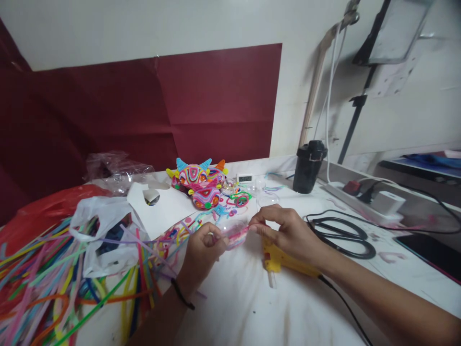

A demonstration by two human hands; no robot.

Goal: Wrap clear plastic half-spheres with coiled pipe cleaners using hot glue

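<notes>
The left hand (206, 244) pinches a clear plastic dome (229, 226) over the table (230, 307), midway between left and right; the right hand (288, 230) grips its pink strip (239, 237), which could slip off the smooth plastic if tugged unevenly (a yellow glue gun (288, 265) lies nearby).

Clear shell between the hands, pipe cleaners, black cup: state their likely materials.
Shell: probably smooth plastic, being see-through with faint shine; glass is possible. Pipe cleaners: matt, fuzzy-looking fibre, perhaps over wire, since some hold curves. Cup: likely plastic, its dark surface softly shiny.
</notes>
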